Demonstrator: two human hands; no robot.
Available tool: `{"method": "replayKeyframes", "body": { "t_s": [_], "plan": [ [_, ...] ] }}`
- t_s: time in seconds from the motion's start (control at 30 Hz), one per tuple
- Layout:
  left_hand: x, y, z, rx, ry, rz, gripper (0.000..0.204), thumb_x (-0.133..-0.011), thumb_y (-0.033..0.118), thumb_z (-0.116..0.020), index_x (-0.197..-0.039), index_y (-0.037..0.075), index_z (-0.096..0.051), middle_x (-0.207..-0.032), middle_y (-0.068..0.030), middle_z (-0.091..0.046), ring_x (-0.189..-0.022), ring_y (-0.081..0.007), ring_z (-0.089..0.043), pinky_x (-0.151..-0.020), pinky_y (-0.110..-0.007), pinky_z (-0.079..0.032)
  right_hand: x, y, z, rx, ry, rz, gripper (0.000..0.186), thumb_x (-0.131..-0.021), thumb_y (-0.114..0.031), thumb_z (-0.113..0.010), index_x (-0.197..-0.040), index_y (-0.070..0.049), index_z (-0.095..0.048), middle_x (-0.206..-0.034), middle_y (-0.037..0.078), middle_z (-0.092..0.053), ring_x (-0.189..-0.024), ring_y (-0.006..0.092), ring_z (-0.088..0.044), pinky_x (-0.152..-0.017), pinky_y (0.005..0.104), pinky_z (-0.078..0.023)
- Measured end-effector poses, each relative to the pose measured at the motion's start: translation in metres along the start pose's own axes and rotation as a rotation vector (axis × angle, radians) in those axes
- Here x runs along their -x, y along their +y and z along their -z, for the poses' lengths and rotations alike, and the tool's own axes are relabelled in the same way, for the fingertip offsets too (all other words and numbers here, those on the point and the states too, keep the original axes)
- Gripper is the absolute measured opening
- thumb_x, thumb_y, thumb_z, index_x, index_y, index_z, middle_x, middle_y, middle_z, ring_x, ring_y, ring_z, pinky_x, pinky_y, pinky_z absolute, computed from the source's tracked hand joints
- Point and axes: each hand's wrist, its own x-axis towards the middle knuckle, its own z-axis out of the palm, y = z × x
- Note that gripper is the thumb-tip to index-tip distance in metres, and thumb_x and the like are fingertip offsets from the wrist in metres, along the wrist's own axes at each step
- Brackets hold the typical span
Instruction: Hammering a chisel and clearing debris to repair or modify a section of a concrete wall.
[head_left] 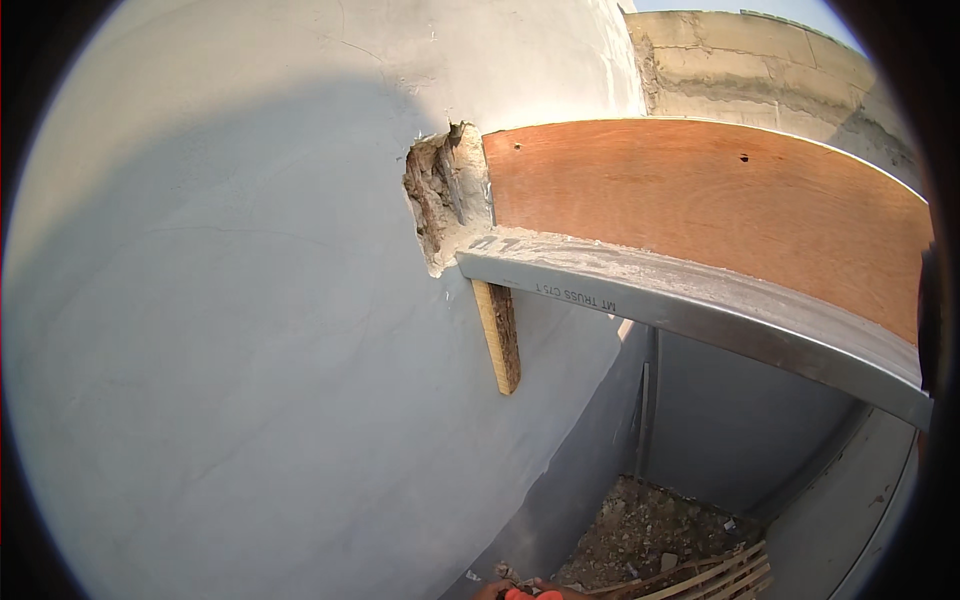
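At the bottom edge, my left hand (490, 592) and my right hand (550, 587) show only in small part, around a bright red-orange object (525, 595) that is too cut off to name; their fingers are not clear. Above them, a metal channel (680, 300) runs from a ragged hole (435, 190) broken in the painted wall (230, 350) toward the right. A reddish plywood board (700, 190) stands along the channel's top. A short wooden batten (495, 335) hangs down below the channel's left end, against the wall.
Beyond the board rises a rough block wall (740, 60). Below the channel is a narrow recess with grey walls (745, 410) and rubble on the ground (650, 520). Wooden slats (720, 580) lie at its lower right. A dark shape (925, 320) sits at the far right edge.
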Motion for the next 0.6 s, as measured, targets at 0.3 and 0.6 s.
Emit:
{"method": "replayKeyframes", "body": {
  "t_s": [0.3, 0.6],
  "plan": [
    [-0.071, -0.010, -0.020, -0.747, -0.259, 0.101, 0.033, -0.092, 0.039, -0.051, -0.086, 0.008, -0.060, -0.077, -0.0005, -0.059, -0.065, -0.0108, -0.057, -0.058, -0.025, -0.048, -0.044, -0.002, 0.034, -0.233, -0.008, 0.215, 0.054, -0.089, -0.041, -0.062, -0.120, 0.001, -0.053, -0.107, 0.016, -0.063, -0.093, 0.0266, -0.065, -0.073, 0.0407, -0.055],
    [-0.091, -0.028, -0.033, -0.940, -0.111, 0.020, 0.028, -0.090, 0.038, -0.052, -0.086, 0.011, -0.058, -0.083, 0.0017, -0.053, -0.073, -0.0092, -0.048, -0.069, -0.026, -0.042, -0.049, -0.006, 0.046, -0.310, -0.022, 0.274, 0.059, -0.088, -0.041, -0.062, -0.126, 0.001, -0.046, -0.113, 0.016, -0.060, -0.094, 0.0261, -0.064, -0.074, 0.0408, -0.055]
  ]
}}
